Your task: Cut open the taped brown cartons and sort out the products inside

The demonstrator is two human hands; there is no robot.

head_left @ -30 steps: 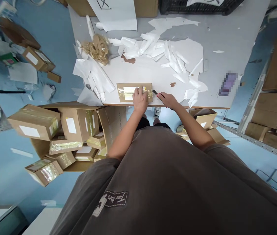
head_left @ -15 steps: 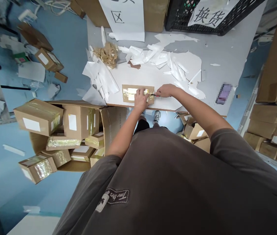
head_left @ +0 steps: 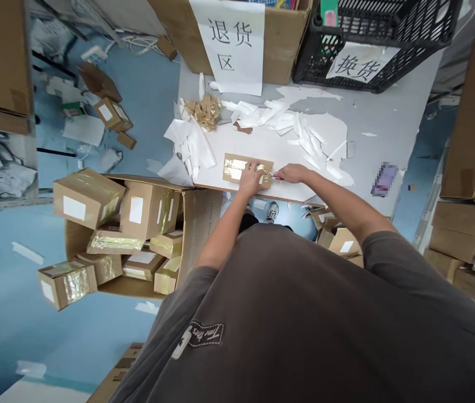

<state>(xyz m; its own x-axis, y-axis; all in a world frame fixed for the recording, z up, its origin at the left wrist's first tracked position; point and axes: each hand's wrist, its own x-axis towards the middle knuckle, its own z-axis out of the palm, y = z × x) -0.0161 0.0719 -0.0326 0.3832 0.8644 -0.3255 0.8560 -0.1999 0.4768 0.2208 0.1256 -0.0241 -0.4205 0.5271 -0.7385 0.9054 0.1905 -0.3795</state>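
Observation:
On the white work table lies a small flat cardboard box (head_left: 231, 168) with shiny clear tape and a white label on top. My left hand (head_left: 250, 178) rests on its upper face, fingers spread and pressing it against the table. At the box's right end is my right hand (head_left: 292, 172), closed around a small red-handled cutter (head_left: 277, 177). The cutter's tip points left at the taped end; whether the blade is in the tape is too small to tell. Scraps of white paper (head_left: 304, 131) lie behind both hands.
A large open carton (head_left: 197, 224) full of taped parcels stands at the left. Behind are a labelled cardboard box (head_left: 283, 61) and a black plastic crate (head_left: 371, 78). A wad of used tape (head_left: 207, 112) sits at the back left, a blurred purple item (head_left: 385, 179) at the right.
The view has shifted, so the table and boxes appear lower and further right. My right hand with the cutter has drawn slightly toward the right end of the box; my left hand stays on it.

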